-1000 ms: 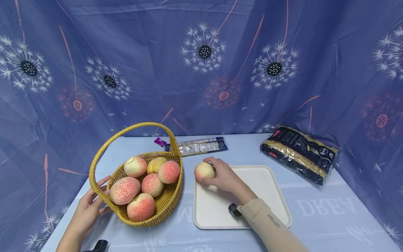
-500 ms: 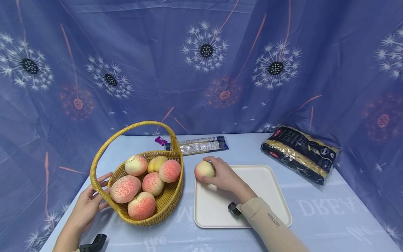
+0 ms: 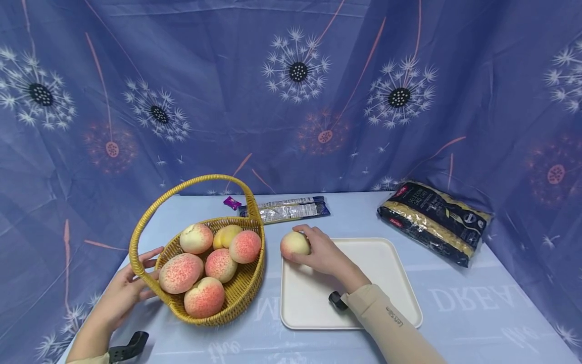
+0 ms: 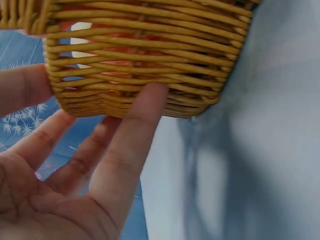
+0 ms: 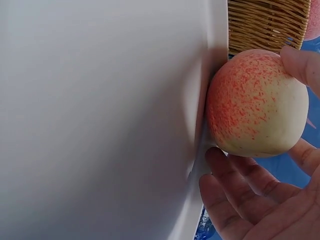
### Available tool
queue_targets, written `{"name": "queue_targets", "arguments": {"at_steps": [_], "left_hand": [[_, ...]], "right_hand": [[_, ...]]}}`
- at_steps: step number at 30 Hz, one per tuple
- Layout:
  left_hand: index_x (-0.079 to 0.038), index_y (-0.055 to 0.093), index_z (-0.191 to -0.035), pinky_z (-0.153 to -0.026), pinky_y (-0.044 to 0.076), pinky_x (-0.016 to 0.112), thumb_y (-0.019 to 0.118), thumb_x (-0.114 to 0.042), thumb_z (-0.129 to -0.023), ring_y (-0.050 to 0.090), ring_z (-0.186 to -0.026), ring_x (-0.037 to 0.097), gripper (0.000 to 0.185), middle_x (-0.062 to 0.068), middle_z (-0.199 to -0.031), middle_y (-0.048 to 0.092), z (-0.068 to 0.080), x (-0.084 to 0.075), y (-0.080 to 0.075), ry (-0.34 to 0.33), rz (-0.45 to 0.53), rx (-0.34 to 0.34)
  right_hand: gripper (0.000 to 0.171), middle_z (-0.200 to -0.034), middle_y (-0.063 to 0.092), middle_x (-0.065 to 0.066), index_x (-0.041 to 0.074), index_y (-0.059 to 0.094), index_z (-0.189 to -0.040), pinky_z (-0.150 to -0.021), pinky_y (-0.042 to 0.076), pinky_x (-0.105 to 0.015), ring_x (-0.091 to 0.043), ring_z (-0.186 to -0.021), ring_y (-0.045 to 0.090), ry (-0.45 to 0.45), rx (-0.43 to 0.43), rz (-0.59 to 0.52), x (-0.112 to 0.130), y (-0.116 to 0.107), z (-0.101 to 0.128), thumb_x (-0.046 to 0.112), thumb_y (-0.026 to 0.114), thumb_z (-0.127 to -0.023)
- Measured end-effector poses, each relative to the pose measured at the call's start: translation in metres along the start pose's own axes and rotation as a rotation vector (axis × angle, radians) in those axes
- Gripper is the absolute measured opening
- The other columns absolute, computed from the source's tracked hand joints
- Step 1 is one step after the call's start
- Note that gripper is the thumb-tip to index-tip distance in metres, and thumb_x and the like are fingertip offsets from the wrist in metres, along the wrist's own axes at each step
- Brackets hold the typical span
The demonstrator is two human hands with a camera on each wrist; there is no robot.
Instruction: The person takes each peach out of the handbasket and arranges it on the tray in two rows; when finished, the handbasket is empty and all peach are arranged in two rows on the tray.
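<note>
A yellow wicker basket (image 3: 247, 290) with a tall hoop handle holds several pink-speckled peaches (image 3: 182, 273) and a yellower one (image 3: 226, 236). Against the basket's left side rest the extended fingers of my left hand (image 3: 125, 290); in the left wrist view one fingertip (image 4: 154, 95) touches the weave. My right hand (image 3: 322, 254) grips a pale peach with a red blush (image 3: 294, 245) at the far left corner of a white tray (image 3: 350, 308). In the right wrist view the thumb (image 5: 302, 67) presses the peach and the other fingers curl near its underside, close to the tray's rim.
Behind the basket lie a small purple-wrapped candy (image 3: 232, 203) and a long flat blue packet (image 3: 291, 210). A black bag of pasta (image 3: 434, 220) lies at the back right. A blue dandelion-print curtain (image 3: 218, 101) hangs behind the table (image 3: 459, 323).
My left forearm has shifted slightly left while its fingers stay at the basket. My right hand and the peach it grips stay in almost the same place.
</note>
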State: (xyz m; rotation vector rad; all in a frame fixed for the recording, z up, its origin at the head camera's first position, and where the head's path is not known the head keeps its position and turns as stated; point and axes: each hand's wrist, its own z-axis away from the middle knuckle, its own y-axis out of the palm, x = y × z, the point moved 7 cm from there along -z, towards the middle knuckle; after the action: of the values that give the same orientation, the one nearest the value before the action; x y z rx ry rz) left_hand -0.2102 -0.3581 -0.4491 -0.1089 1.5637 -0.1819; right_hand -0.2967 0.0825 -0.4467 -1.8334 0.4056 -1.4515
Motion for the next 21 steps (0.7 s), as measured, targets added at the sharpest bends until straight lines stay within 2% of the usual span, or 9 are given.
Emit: {"name": "queue_targets", "arguments": {"at_steps": [3,8,13,17,21], "left_hand": [[-0.028,0.053,-0.159,-0.079,0.068,0.031,0.059,-0.004,-0.109,0.07,-0.103,0.002,0.055,-0.014,-0.121,0.056,-0.001,0.0011,-0.0022,-0.062,-0.024,0.008],[-0.03,0.053,-0.159,-0.081,0.068,0.032,0.063,-0.009,-0.109,0.069,-0.103,0.001,0.055,-0.016,-0.12,0.057,-0.0014,-0.0004,-0.0031,-0.113,-0.087,0.011],[-0.027,0.051,-0.16,-0.081,0.068,0.033,0.063,-0.008,-0.108,0.069,-0.103,0.002,0.056,-0.015,-0.119,0.058,-0.0017,-0.0021,-0.003,-0.12,-0.09,0.014],[-0.032,0.053,-0.158,-0.082,0.068,0.033,0.063,-0.008,-0.108,0.069,-0.103,0.002,0.057,-0.011,-0.12,0.055,-0.0014,-0.0015,-0.0025,-0.122,-0.101,0.016],[-0.028,0.05,-0.161,-0.082,0.068,0.033,0.063,-0.008,-0.108,0.069,-0.103,0.002,0.058,-0.011,-0.119,0.056,-0.0014,-0.0018,-0.0025,-0.133,-0.111,-0.001]], "right_hand": [[0.071,-0.126,0.065,-0.012,0.02,0.056,-0.151,-0.098,0.058,-0.05,-0.028,-0.113,0.063,-0.008,-0.001,-0.003,0.0005,0.0002,-0.0004,0.044,0.084,-0.091],[0.072,-0.125,0.065,-0.013,0.02,0.056,-0.152,-0.097,0.058,-0.05,-0.029,-0.113,0.063,-0.014,-0.001,0.004,0.0003,0.0005,-0.0011,0.047,0.084,-0.091],[0.074,-0.125,0.065,-0.012,0.021,0.054,-0.153,-0.099,0.057,-0.05,-0.027,-0.112,0.063,-0.005,0.008,0.019,0.0,0.0002,-0.0009,0.049,0.083,-0.091],[0.076,-0.124,0.064,-0.011,0.021,0.054,-0.153,-0.099,0.058,-0.05,-0.025,-0.11,0.063,-0.002,0.012,0.029,0.0006,-0.0018,-0.0014,0.05,0.084,-0.09],[0.075,-0.125,0.064,-0.012,0.021,0.055,-0.153,-0.1,0.057,-0.051,-0.026,-0.111,0.063,-0.011,0.015,0.041,0.0031,-0.0057,-0.0024,0.049,0.085,-0.09]]}}
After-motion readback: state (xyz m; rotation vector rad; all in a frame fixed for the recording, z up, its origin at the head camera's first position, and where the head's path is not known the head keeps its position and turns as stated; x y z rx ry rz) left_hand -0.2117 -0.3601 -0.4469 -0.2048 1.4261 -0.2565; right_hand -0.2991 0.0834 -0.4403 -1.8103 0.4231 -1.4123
